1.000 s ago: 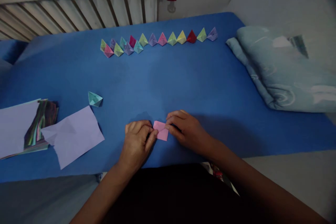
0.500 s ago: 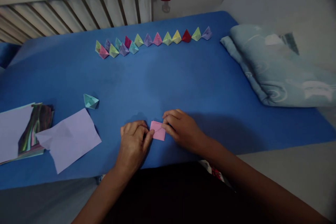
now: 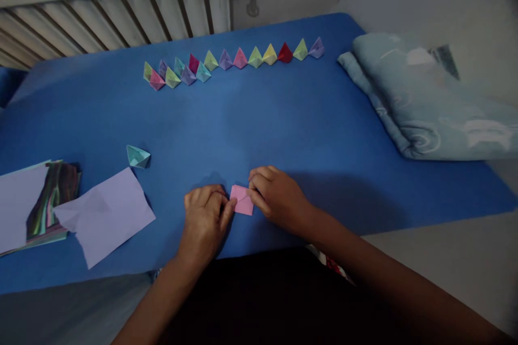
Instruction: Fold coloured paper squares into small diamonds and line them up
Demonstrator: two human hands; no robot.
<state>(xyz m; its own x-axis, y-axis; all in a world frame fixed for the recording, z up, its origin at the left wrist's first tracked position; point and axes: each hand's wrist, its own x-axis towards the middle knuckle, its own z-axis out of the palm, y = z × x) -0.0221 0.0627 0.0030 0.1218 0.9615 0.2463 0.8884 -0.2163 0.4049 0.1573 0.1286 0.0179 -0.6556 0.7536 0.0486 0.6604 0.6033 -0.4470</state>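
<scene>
My left hand [image 3: 204,221] and right hand [image 3: 275,197] pinch opposite edges of the small folded pink paper square [image 3: 242,200], which lies flat on the blue padded surface [image 3: 283,129] at its near edge. I'd judge a clean crease needs the edges matched first, then firm fingertip pressure along the fold. A loose teal folded paper piece [image 3: 138,156] sits to the left, and a row of coloured ones [image 3: 232,60] far off.

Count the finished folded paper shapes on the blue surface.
17: sixteen in the far row, one teal shape alone near the lilac sheet. The row's left end overlaps, so one may be hidden.
</scene>
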